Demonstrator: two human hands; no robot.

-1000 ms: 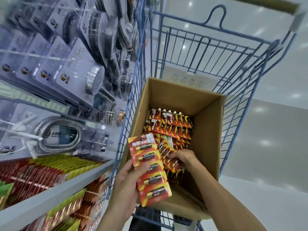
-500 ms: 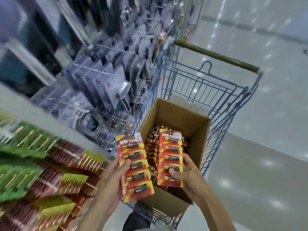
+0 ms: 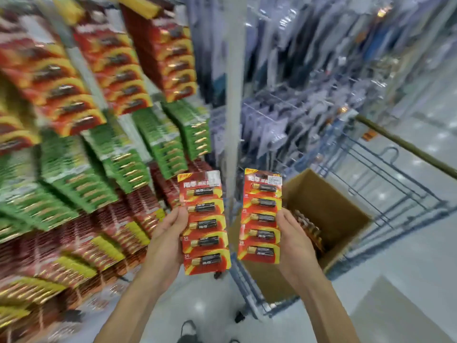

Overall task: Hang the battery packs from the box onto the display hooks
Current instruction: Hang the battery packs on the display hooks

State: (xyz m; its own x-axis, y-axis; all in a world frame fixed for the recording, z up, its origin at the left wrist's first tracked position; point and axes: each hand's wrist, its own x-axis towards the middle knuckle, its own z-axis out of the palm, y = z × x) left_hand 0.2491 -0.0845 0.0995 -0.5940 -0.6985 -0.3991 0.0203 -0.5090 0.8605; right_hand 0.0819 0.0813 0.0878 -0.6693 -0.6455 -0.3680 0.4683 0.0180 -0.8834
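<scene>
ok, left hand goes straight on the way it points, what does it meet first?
Probably the red packs hanging on the display, just behind the top of the battery strip the left hand grips. Depth is unclear and the display is blurred, so the gap cannot be judged.

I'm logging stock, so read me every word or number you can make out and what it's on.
"南孚": header of the left battery strip, held by the left hand, and of the right battery strip, held by the right hand.
"5粒": left edge of both strips.
Too blurred to read: yellow corner tabs, white stickers, shelf packs.
</scene>
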